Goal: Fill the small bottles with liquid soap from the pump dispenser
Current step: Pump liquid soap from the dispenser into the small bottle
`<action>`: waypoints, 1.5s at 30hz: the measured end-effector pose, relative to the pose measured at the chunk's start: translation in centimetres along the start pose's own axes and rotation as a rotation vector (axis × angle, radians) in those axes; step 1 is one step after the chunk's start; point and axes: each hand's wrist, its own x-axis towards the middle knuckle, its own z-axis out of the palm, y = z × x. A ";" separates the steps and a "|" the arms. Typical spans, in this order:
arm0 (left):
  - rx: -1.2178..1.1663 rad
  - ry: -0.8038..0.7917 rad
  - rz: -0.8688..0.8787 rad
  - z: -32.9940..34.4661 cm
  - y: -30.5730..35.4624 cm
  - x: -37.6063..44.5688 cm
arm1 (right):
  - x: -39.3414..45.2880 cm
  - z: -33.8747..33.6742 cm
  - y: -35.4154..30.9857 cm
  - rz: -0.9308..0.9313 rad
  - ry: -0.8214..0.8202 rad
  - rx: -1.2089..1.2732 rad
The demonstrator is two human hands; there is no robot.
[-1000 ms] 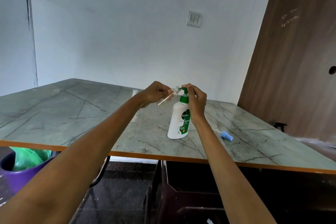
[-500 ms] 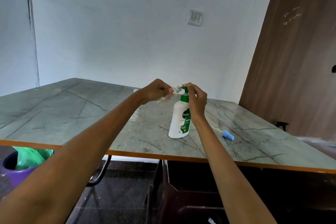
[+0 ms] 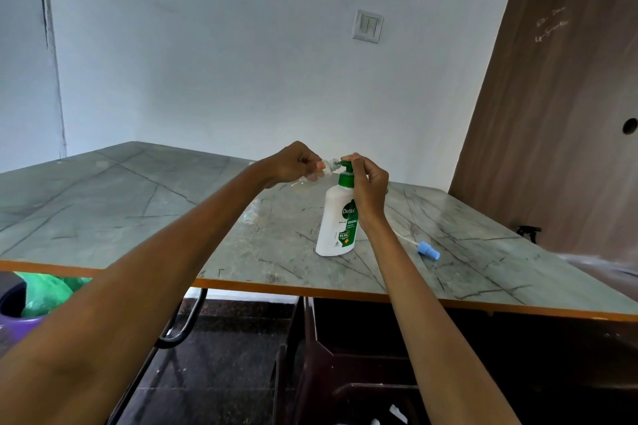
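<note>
A white pump dispenser (image 3: pixel 336 224) with a green label and green pump head stands upright on the marble-patterned table (image 3: pixel 138 203). My right hand (image 3: pixel 367 185) rests on top of the pump head, fingers curled over it. My left hand (image 3: pixel 293 162) holds a small clear bottle (image 3: pixel 328 167) tilted, with its mouth against the pump's nozzle. A blue spray cap with a white dip tube (image 3: pixel 428 249) lies on the table to the right of the dispenser. Another small clear bottle (image 3: pixel 251 216) lies beside my left forearm, partly hidden.
The table's orange front edge (image 3: pixel 276 288) runs across the view. A purple bin with a green bag (image 3: pixel 31 300) stands at lower left. Dark chairs (image 3: pixel 345 355) sit under the table. A brown wooden door (image 3: pixel 569 114) is at right, and a black object (image 3: pixel 528 231) by it.
The small bottle in my left hand has tipped closer to the nozzle. The thin stick seen below my left hand earlier no longer shows. The dispenser and my right hand stay put.
</note>
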 end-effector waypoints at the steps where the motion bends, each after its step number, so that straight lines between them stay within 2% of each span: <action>1: 0.005 -0.003 -0.001 -0.1 0.1 -0.1 | 0.1 0.0 -0.1 0.006 0.000 0.017; 16: 0.074 -0.005 -0.034 -0.2 0.5 0.4 | -0.5 -0.1 -0.1 0.009 0.014 -0.009; 45: 0.041 -0.007 -0.012 -0.6 1.1 0.3 | 0.3 -0.1 -0.7 -0.001 0.007 0.004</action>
